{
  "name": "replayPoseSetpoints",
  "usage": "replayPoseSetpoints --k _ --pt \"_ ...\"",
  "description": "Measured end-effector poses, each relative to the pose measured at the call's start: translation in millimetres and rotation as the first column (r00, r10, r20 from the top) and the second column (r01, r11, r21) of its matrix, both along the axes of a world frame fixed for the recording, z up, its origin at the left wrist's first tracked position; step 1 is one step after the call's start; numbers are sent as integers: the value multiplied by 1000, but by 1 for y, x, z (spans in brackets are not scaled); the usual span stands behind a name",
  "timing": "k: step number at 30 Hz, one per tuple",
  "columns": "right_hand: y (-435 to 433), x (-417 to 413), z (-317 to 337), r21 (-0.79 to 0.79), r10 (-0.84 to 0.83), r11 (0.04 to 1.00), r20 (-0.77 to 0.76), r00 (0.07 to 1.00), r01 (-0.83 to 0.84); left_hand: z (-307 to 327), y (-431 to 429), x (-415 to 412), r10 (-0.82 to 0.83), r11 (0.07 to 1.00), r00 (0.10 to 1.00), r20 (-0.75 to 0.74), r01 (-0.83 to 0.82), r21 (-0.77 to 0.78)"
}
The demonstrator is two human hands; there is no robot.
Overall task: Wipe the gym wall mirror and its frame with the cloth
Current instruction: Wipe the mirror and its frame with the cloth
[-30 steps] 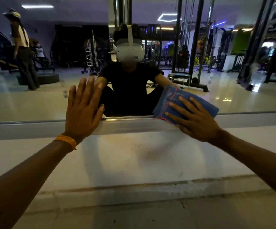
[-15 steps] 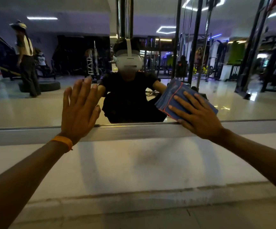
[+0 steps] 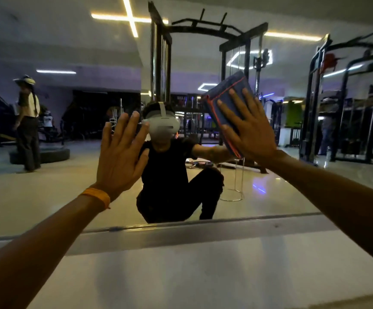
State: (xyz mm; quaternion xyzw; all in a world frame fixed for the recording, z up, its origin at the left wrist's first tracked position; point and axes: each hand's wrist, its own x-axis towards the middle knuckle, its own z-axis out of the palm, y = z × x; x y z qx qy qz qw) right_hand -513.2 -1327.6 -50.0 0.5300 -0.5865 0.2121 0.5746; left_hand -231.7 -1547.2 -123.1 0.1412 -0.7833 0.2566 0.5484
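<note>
The wall mirror fills the upper part of the view and reflects the gym. Its metal bottom frame runs across below my arms. My right hand presses a folded blue cloth with red stitching flat against the glass, fingers straight and spread. My left hand, with an orange band at the wrist, lies flat on the glass to the left, fingers spread and holding nothing.
A pale wall ledge sits under the frame. The mirror reflects a crouching person in black wearing a headset, a standing person at left, and cable racks.
My right hand slid the cloth up from the bottom frame onto the glass. My left hand also moved higher on the mirror. The view tilted upward.
</note>
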Motion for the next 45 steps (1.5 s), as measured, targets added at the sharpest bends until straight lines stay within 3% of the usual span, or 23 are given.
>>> replayPoseSetpoints --k 2,3,6,9,11,14,16,18,20,23,25,27,29,31,33,36,38,40,43,45 --pt "-19 22 -14 -109 37 994 131 991 -23 17 2 -7 4 1000 999 -35 -3 28" --pt "-28 32 -30 -69 48 997 97 994 -41 22 4 -10 13 999 999 -42 -11 37" --pt "-27 24 -68 254 91 967 -275 957 -19 25 8 -17 18 1000 1000 -2 -18 21" --pt "-3 -7 -36 329 110 944 -394 912 28 19 7 -15 -11 1000 1000 10 11 -6" --pt "8 -27 -3 167 4 985 -289 957 46 16 9 -15 -16 1000 1000 -7 16 -15" --pt "14 -32 20 -189 -20 981 169 985 53 17 13 -21 -27 1000 998 -51 27 4" --pt "0 -15 -6 -247 28 968 259 966 38 19 16 -27 -29 999 996 -82 31 22" --pt "-17 4 -58 -39 61 997 47 997 -59 18 19 -35 -28 998 993 -114 33 46" --pt "-19 3 -97 239 125 968 -218 968 -71 17 26 -41 -26 998 990 -140 35 61" --pt "5 -31 -99 321 165 946 -340 926 -50 15 41 -50 -33 997 993 -110 40 62" --pt "30 -62 -79 204 111 977 -252 961 -60 13 53 -60 -45 997 996 -77 50 55" --pt "56 -97 -54 9 43 999 -56 998 -43 10 66 -78 -58 996 997 -60 62 62" --pt "72 -120 -41 -207 51 978 216 975 -5 12 78 -98 -57 996 997 -53 60 60" --pt "66 -116 -52 -328 88 944 377 922 44 15 89 -119 -56 996 998 -34 59 74" --pt "50 -97 -89 -249 68 968 305 950 11 15 98 -136 -41 996 999 3 40 75" --pt "48 -96 -150 44 64 997 -30 998 -63 4 106 -153 -13 996 1000 6 13 84" --pt "67 -122 -158 77 48 996 -100 994 -40 -7 112 -158 6 996 1000 -12 -5 88" --pt "90 -150 -158 -37 37 999 67 997 -35 -15 117 -164 12 997 1000 -13 -11 78" --pt "107 -165 -165 -295 108 955 423 900 24 -23 124 -173 10 997 1000 3 -10 71" --pt "97 -148 -181 -320 138 947 443 886 12 -29 128 -179 14 998 1000 15 -15 60"
